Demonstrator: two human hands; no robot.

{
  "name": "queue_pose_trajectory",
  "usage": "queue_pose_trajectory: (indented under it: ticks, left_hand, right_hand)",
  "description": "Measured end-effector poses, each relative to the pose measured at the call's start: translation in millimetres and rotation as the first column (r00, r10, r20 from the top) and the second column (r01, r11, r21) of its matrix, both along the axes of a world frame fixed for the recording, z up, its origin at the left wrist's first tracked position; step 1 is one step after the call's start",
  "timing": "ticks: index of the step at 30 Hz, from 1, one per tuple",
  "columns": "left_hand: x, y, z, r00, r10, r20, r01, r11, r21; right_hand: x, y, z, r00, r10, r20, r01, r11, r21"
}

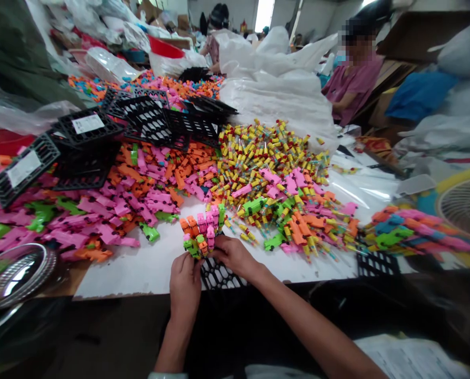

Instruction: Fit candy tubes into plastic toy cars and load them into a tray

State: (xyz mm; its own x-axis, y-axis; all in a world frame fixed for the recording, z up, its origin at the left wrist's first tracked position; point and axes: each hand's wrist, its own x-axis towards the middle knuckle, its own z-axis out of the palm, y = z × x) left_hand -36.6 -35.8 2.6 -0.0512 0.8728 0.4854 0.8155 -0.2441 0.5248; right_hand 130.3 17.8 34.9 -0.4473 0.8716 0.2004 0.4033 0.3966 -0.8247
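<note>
Small pink, orange and green plastic toy cars stand packed in rows at the far part of a black lattice rack. The rack's near slots are bare, and it lies at the table's front edge. My left hand is closed at the cluster's near left, its fingertips against a green toy car. From the right, my right hand reaches over the rack, thumb and fingers pinched at the nearest cars. The fingertips of both hands almost meet, and their exact grip is partly hidden.
Loose toy cars heap on the left below black racks. Yellow-capped tubes pile up behind my right hand. Another filled rack and a fan are at right, a shiny round dish at left. A person sits beyond.
</note>
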Motion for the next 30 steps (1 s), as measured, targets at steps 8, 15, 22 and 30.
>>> queue_pose_trajectory:
  ticks: [8, 15, 22, 30]
  left_hand:
    - [-3.3, 1.1, -3.5, 1.000, -0.012, -0.016, 0.012, 1.000, 0.018]
    - [-2.7, 2.0, -4.2, 1.000, -0.010, -0.024, 0.011, 1.000, 0.020]
    - [-5.6, 3.8, -7.5, 0.998, -0.011, -0.057, 0.016, 0.997, 0.076]
    - [-4.7, 5.6, -7.2, 0.994, 0.004, -0.110, 0.008, 0.994, 0.114]
  right_hand:
    - [-3.4, -3.5, -3.9, 0.999, -0.026, 0.020, 0.025, 0.998, 0.057]
    - [33.8, 18.1, 11.3, 0.931, -0.343, 0.123, 0.311, 0.924, 0.224]
    - [53.0, 33.3, 16.9, 0.849, -0.504, 0.159, 0.368, 0.781, 0.505]
    - [77.5, -19.3, -2.3, 0.860, -0.511, -0.012, 0.477, 0.794, 0.377]
